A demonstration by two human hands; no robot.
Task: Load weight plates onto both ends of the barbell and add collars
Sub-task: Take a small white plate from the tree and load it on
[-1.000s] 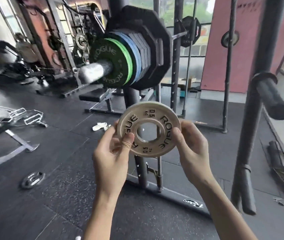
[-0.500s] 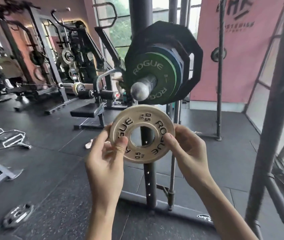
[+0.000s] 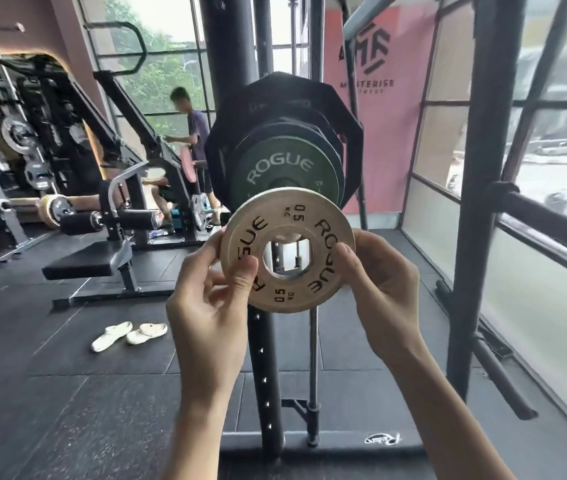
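Observation:
A small white 0.5 kg plate (image 3: 304, 216) marked ROGUE is upright in front of me, pinched at its rim from both sides. My left hand (image 3: 211, 292) grips its left edge, thumb on the face. My right hand (image 3: 384, 285) grips its right edge. Just behind and above it, a green ROGUE plate (image 3: 283, 168) sits outermost on the barbell, backed by large black plates (image 3: 226, 154). The white plate covers the sleeve's end; only a pale sliver of it shows at the top of the plate's hole.
Black rack uprights (image 3: 476, 202) stand at my right, with a padded peg (image 3: 545, 220) sticking out. A bench (image 3: 84, 263) and gym machines stand at left. White slippers (image 3: 129, 334) lie on the rubber floor. A person (image 3: 195, 133) stands in the background.
The white plate has risen in both hands and now overlaps the sleeve end. My view has swung so the loaded plates face me head-on.

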